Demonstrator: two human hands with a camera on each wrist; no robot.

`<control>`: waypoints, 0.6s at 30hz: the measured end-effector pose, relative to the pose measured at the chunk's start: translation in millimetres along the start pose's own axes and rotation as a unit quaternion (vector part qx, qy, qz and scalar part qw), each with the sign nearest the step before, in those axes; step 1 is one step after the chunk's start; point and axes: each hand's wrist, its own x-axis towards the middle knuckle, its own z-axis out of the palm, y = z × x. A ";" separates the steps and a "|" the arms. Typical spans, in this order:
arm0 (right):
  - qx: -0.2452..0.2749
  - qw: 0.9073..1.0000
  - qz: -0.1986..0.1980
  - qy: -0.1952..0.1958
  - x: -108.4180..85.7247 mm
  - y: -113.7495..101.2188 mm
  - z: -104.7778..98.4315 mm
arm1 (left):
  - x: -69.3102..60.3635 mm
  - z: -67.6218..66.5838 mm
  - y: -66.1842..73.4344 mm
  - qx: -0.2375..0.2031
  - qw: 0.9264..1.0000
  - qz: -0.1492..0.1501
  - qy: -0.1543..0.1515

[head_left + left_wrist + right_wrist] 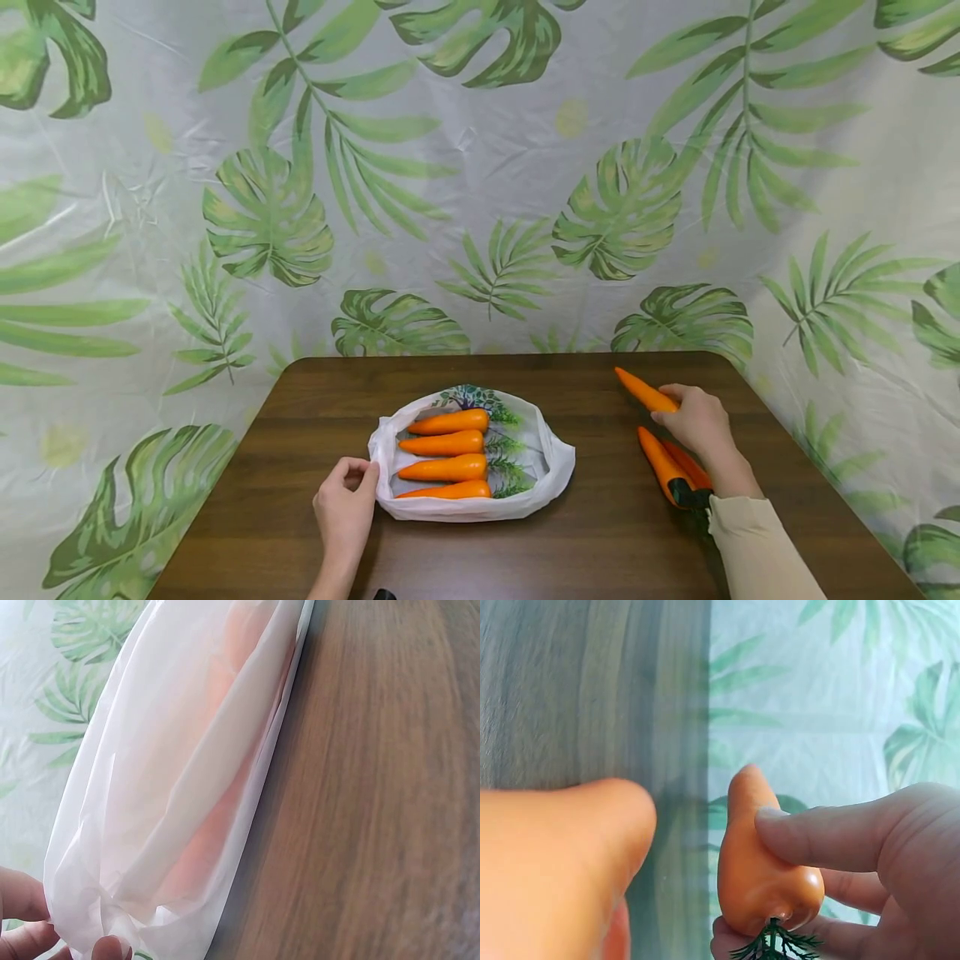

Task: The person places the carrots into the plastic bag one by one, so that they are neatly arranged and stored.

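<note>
At the right side of the desk (pixel 585 550), the fingers of the right hand (pixel 697 421) pinch one orange carrot (pixel 637 388) by its thick part, with the thumb on one side and other fingers opposite; its tip points away and to the left. Whether it is completely off the desk, I cannot tell. The left hand (pixel 347 500) pinches with thumb and fingers the left end of a white bag (pixel 480 512), whose mouth is wide.

From my distance I judge the carrot to be light and stiff; its shiny skin looks like plastic and is perhaps a little slippery. I would take it around the thick end, just next to the green top (pixel 774 941), and not by the leaves, which look thin. The bag seems soft and thin, so I would hold it only by the rim, gently.

Now I count: one carrot in the right fingers; four carrots (pixel 444 468) in the one bag, side by side, tips to the left; at least two carrots (pixel 660 462) on the desk, beside the right wrist and partly hidden. The right wrist view also shows one blurred orange form (pixel 555 862); I cannot say what it is. Behind the desk hangs a leaf-printed sheet (pixel 495 167).
</note>
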 end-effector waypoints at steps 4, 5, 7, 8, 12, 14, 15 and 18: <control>0.004 1.000 -0.010 0.010 -2.6 -6.8 -0.7 | 0.0 -0.1 -0.2 0.001 1.000 0.002 0.002; 0.006 1.000 -0.011 0.011 -2.9 -8.3 -0.8 | -0.1 -0.2 -0.3 0.000 1.000 0.003 0.002; 0.009 1.000 -0.013 0.011 -4.0 -11.7 -1.3 | 0.1 -0.2 -0.7 -0.001 1.000 0.002 0.002; 0.011 1.000 -0.014 0.011 -4.4 -13.4 -1.3 | 0.1 -0.2 -0.9 -0.001 1.000 0.002 0.002; 0.016 1.000 -0.018 0.008 -5.6 -19.0 -1.1 | 0.4 -0.1 -1.3 -0.001 1.000 0.001 0.001; 0.018 1.000 -0.021 0.008 -5.9 -21.1 -1.0 | 0.6 0.0 -1.6 -0.001 1.000 0.002 0.000; 0.018 1.000 -0.023 0.009 -5.9 -21.8 -0.9 | 0.8 0.0 -1.6 -0.002 1.000 0.003 -0.001; 0.019 0.999 -0.029 0.011 -5.9 -24.2 -1.1 | 1.3 0.1 -2.0 -0.003 1.000 0.004 -0.002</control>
